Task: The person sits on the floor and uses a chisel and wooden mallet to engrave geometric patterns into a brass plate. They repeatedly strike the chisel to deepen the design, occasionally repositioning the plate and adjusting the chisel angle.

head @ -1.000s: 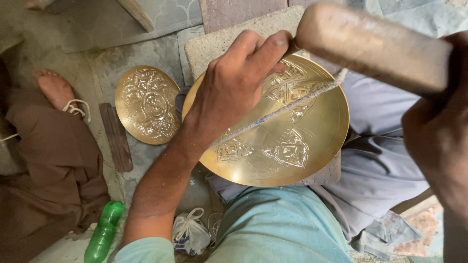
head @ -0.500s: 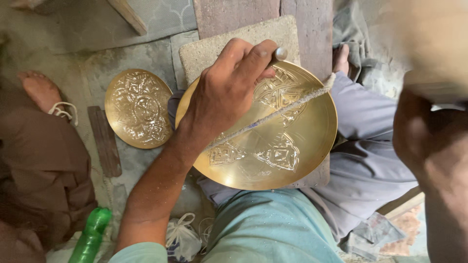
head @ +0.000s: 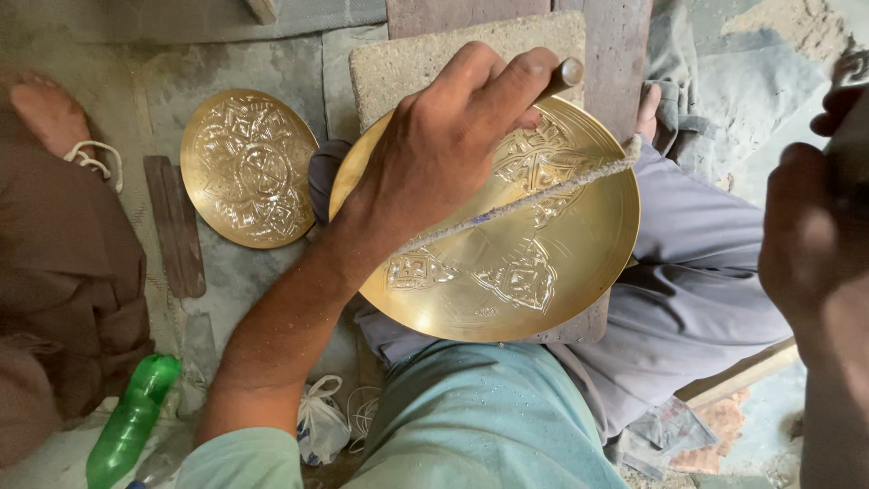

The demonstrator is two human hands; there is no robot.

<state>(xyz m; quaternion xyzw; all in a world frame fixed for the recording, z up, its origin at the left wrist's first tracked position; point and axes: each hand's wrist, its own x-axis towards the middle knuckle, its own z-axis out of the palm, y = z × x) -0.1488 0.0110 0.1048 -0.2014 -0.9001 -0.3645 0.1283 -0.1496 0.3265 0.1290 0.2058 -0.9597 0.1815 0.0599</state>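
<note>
A round brass plate (head: 543, 290) with engraved patterns rests on my lap, over a stone slab (head: 407, 63). My left hand (head: 444, 145) grips a small metal punch (head: 568, 72) with its tip down on the plate's upper part. A frayed cord (head: 552, 190) runs diagonally across the plate, under my wrist. My right hand (head: 815, 272) is raised at the right edge, blurred, with its fingers curled around a mallet handle. The mallet's head is out of view.
A second engraved brass plate (head: 246, 167) lies on the floor to the left, beside a dark wooden strip (head: 176, 226). Another person's bare foot (head: 45, 109) and brown garment (head: 63, 272) fill the left edge. A green bottle (head: 131, 421) and white bag (head: 321, 421) lie lower left.
The wooden mallet head, seen at the upper right one second ago, has left the view. My right hand has moved down the right edge. My left hand still holds the punch on the plate.
</note>
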